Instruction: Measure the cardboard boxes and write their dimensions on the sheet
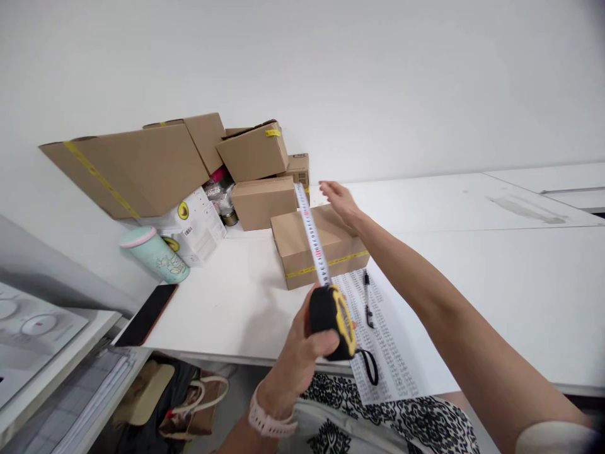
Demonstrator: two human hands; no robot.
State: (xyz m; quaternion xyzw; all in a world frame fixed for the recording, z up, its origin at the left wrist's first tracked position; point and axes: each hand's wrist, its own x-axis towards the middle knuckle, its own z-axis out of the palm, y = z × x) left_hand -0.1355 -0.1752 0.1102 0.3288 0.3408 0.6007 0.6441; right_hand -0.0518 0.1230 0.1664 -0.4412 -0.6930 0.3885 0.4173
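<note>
My left hand (302,347) is wrapped round a black and yellow tape measure (332,321), its black wrist strap hanging down. The tape's white blade (312,236) sticks out away from me, passing over a closed cardboard box (326,246) with yellow tape along its near side. My right hand (339,200) is at the far right of that box, fingers stretched out and holding nothing. Whether it touches the box I cannot tell. Just in front of the box, a black pen (367,299) rests on a printed sheet (392,359) that overhangs the table edge.
More cardboard boxes (265,203) are stacked against the wall. A white avocado-print box (196,227), a mint tumbler (155,255) and a dark flat object (147,315) are on the left of the white table (227,315). Bags (191,410) lie below.
</note>
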